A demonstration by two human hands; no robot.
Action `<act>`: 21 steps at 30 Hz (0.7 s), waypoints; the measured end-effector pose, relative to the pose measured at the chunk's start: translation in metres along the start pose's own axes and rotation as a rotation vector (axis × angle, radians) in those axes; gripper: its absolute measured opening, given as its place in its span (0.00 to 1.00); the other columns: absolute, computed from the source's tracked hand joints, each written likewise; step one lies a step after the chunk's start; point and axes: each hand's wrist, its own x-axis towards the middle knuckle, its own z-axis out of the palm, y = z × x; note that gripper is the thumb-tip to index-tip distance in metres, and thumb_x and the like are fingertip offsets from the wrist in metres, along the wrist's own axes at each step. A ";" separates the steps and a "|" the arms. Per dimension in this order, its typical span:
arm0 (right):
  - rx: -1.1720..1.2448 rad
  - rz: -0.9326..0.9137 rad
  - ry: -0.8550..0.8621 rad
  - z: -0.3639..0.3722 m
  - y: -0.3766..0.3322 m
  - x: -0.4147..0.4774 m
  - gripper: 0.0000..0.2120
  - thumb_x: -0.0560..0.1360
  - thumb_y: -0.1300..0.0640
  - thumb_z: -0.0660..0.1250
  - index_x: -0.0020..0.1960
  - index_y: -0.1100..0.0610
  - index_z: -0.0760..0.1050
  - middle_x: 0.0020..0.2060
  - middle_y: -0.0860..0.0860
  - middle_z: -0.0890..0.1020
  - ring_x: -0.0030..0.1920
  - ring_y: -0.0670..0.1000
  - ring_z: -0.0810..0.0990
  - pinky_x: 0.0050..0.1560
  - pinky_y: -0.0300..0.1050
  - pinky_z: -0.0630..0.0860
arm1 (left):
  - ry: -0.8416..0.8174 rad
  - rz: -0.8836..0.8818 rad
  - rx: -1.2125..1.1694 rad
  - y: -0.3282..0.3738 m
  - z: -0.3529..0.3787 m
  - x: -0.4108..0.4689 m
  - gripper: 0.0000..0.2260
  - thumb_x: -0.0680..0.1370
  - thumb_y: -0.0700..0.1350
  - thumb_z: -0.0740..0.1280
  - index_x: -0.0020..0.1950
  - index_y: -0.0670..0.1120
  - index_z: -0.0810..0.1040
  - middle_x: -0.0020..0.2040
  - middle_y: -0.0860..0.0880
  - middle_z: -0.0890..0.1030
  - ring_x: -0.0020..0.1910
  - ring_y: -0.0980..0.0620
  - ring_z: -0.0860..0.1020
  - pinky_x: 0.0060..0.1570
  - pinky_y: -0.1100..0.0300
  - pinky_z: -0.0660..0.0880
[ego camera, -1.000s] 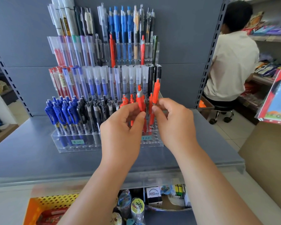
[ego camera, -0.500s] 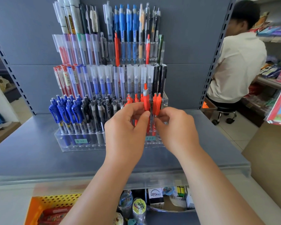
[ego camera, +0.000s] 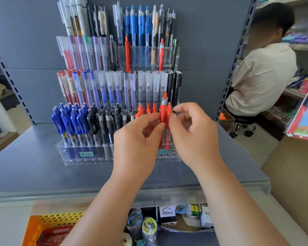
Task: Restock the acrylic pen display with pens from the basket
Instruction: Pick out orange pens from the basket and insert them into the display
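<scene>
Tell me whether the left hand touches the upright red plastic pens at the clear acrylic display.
Touching. The head view shows the left hand pinching the red plastic pens between thumb and forefinger, with no gap.

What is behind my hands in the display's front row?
Red pens in the acrylic display, some pinched by the left hand and right hand. The hands cover their lower barrels.

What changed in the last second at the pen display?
The right hand lowered its red pen toward the front row of the display; its top is now about level with the neighbouring red pens. The left hand still pinches the grey-banded pen, which stands taller. Both grips kept; everything else unchanged.
</scene>
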 end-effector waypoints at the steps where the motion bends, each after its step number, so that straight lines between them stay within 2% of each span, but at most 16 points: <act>1: 0.100 -0.017 -0.013 0.000 -0.005 0.000 0.04 0.77 0.52 0.67 0.51 0.49 0.79 0.38 0.46 0.81 0.37 0.49 0.79 0.41 0.50 0.79 | -0.017 0.005 -0.002 0.001 0.000 -0.001 0.07 0.78 0.47 0.71 0.55 0.56 0.84 0.33 0.56 0.82 0.29 0.58 0.77 0.32 0.65 0.74; 4: 0.230 -0.052 -0.065 0.001 -0.009 -0.002 0.08 0.76 0.52 0.67 0.51 0.51 0.82 0.38 0.50 0.84 0.39 0.54 0.82 0.43 0.55 0.81 | -0.045 0.009 -0.019 0.004 0.000 -0.003 0.06 0.79 0.48 0.69 0.52 0.59 0.85 0.30 0.55 0.81 0.27 0.53 0.76 0.28 0.63 0.73; 6: 0.229 -0.073 -0.085 0.002 -0.009 -0.001 0.10 0.76 0.51 0.68 0.53 0.53 0.83 0.39 0.51 0.84 0.39 0.55 0.82 0.43 0.56 0.81 | -0.045 0.017 -0.020 0.006 0.000 -0.003 0.06 0.79 0.48 0.69 0.52 0.58 0.85 0.30 0.56 0.81 0.27 0.55 0.75 0.28 0.64 0.72; 10: 0.231 -0.092 -0.025 0.000 -0.011 0.003 0.05 0.78 0.54 0.69 0.52 0.51 0.82 0.39 0.48 0.85 0.40 0.49 0.83 0.45 0.49 0.81 | -0.064 -0.013 -0.130 0.007 -0.004 -0.001 0.13 0.76 0.46 0.73 0.61 0.54 0.82 0.44 0.56 0.85 0.33 0.55 0.82 0.34 0.64 0.78; 12: 0.242 -0.088 0.012 -0.003 -0.012 0.005 0.04 0.78 0.54 0.70 0.51 0.48 0.81 0.37 0.50 0.84 0.36 0.48 0.82 0.40 0.44 0.80 | -0.039 -0.026 -0.159 0.006 -0.006 0.000 0.13 0.76 0.43 0.74 0.59 0.54 0.82 0.46 0.58 0.85 0.38 0.56 0.84 0.37 0.64 0.80; 14: 0.212 -0.082 0.015 -0.004 -0.010 0.007 0.05 0.77 0.53 0.70 0.53 0.47 0.82 0.36 0.53 0.84 0.35 0.53 0.82 0.40 0.49 0.80 | -0.016 -0.030 -0.170 0.005 -0.008 0.000 0.12 0.76 0.42 0.73 0.54 0.56 0.80 0.45 0.59 0.84 0.39 0.54 0.84 0.36 0.63 0.81; 18: 0.153 -0.060 0.026 0.001 -0.004 0.007 0.09 0.78 0.51 0.70 0.56 0.49 0.83 0.41 0.46 0.85 0.36 0.55 0.81 0.42 0.52 0.80 | -0.002 -0.028 -0.175 0.002 -0.011 0.000 0.10 0.79 0.41 0.69 0.52 0.57 0.77 0.44 0.57 0.83 0.39 0.50 0.84 0.37 0.56 0.82; 21: 0.123 -0.062 0.017 0.002 -0.004 0.009 0.09 0.78 0.52 0.70 0.57 0.50 0.83 0.40 0.44 0.85 0.35 0.55 0.81 0.40 0.52 0.80 | -0.008 -0.020 -0.156 0.000 -0.014 0.000 0.11 0.79 0.39 0.67 0.51 0.56 0.77 0.45 0.58 0.81 0.39 0.47 0.83 0.34 0.56 0.81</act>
